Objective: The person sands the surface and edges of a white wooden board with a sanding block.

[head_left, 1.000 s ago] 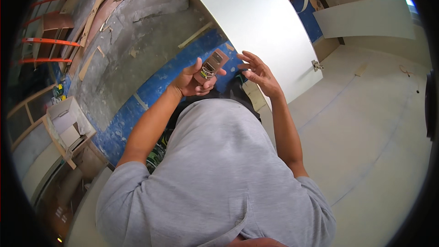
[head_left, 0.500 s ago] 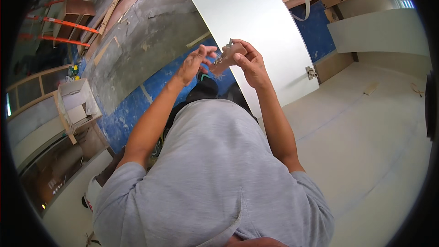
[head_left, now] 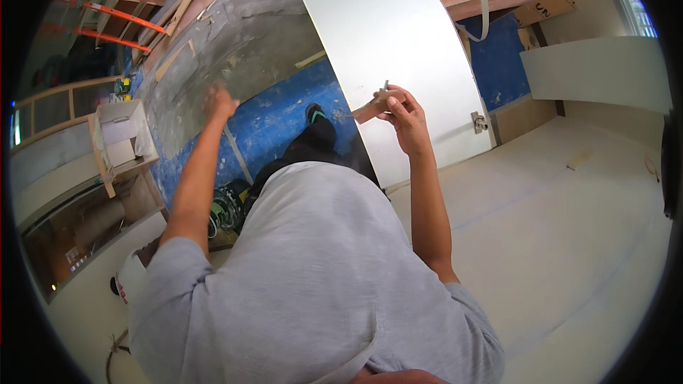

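My right hand [head_left: 407, 119] is closed over the white panel [head_left: 398, 28], pinching a thin, flat brown piece [head_left: 368, 109] between thumb and fingers. A small grey sliver [head_left: 386, 86] sticks up at the fingertips; its kind is too small to make out. The brown piece points left, past the panel's edge. Far from it, my left hand [head_left: 220, 103] is out to the left above the grey, dusty sheet [head_left: 263, 43]. Motion smears its fingers, and nothing shows clearly in it.
A metal hinge [head_left: 479, 123] sits at the panel's right edge. Blue floor covering [head_left: 284, 110] lies around my foot. A green-and-black tool [head_left: 226, 208] rests left of my leg. An open white box [head_left: 117, 131] stands at the left, an orange ladder [head_left: 121, 18] behind it.
My left hand has left the brown piece and swung out to the left. The right hand keeps the piece and has shifted slightly right and down, and the piece now shows more edge-on.
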A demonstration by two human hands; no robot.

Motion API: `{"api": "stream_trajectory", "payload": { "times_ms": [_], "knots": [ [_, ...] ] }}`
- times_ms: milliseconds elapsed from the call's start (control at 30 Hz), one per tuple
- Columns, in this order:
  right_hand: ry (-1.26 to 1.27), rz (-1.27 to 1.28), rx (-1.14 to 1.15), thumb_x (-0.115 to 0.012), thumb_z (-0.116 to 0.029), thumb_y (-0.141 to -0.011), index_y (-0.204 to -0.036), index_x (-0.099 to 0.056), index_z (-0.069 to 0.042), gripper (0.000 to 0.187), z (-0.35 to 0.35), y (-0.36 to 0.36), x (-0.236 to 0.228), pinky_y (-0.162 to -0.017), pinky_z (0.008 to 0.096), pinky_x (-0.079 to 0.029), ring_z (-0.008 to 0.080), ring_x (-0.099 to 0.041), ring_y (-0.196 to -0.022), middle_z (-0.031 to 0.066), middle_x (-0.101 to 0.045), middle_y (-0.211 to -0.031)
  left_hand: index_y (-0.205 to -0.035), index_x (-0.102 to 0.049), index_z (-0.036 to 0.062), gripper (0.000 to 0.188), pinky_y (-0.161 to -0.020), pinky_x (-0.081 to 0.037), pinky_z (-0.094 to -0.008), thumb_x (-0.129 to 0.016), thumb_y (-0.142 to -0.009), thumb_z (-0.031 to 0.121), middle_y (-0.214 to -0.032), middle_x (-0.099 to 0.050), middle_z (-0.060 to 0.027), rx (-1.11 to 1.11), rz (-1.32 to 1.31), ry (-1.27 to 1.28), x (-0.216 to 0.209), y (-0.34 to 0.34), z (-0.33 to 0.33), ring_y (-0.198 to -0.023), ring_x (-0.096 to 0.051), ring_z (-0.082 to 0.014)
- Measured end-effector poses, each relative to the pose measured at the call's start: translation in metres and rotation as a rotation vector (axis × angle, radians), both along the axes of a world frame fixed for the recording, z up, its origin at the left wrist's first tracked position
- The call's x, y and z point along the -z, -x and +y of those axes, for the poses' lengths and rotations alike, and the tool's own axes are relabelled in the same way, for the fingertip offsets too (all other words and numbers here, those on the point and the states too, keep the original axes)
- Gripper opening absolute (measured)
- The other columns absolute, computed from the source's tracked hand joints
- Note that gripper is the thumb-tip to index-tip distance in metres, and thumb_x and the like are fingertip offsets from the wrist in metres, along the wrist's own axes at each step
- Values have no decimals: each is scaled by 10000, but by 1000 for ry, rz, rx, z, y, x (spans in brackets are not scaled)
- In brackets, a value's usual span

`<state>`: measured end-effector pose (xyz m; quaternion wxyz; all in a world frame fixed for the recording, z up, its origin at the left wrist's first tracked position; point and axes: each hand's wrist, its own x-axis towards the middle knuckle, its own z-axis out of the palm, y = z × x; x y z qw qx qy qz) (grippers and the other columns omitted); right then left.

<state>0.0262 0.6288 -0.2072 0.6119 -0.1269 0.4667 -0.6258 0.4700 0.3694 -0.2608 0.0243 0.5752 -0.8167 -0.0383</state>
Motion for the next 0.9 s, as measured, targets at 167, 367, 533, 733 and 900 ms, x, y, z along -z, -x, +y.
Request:
{"api": "stream_trajectory", "payload": {
  "times_ms": [167,367,533,733,900],
  "knots": [
    [-61,57,-68,-810,-253,-893,-1385,-559,33,622,19,1,30,-875,336,-571,208,-647,-1065,144,-634,-1233,-1394,-597,41,474,-1012,-513,-376,-669,-997,290,-1358,-654,-176,166,287,-968,-47,131,63,-1179,-671,-267],
    [-2,88,-179,-814,-188,-891,-1303,-574,47,532,-7,-33,14,-831,332,-576,185,-661,-987,113,-625,-1152,-1467,-442,-2,809,-949,-502,-346,-696,-945,562,-1171,-630,-128,255,726,-1067,-58,218,151,-1080,-615,-191],
    [-57,182,-243,-805,-239,-912,-1276,-585,62,521,-39,-44,11,-848,337,-570,198,-661,-987,118,-626,-1121,-1276,-591,-3,698,-869,-514,-326,-737,-909,572,-1020,-656,-68,202,721,-1146,-72,209,116,-965,-616,-162],
    [-48,1171,-339,-729,-323,-945,-1458,-503,-9,643,-82,-65,44,-1121,502,-386,377,-487,-1380,184,-532,-1477,-1202,-615,-6,501,-851,-510,-308,-724,-954,415,-1063,-641,-54,-289,982,-1383,-43,165,66,-968,-617,-145],
    [-127,1769,-576,-583,-210,-977,-1584,-318,-13,691,-143,-105,60,-1254,568,-102,372,-144,-1580,162,-211,-1700,-1172,-622,20,445,-807,-514,-303,-743,-928,372,-1035,-648,-59,-428,1121,-1358,11,84,10,-926,-628,-144]
  ]
}}
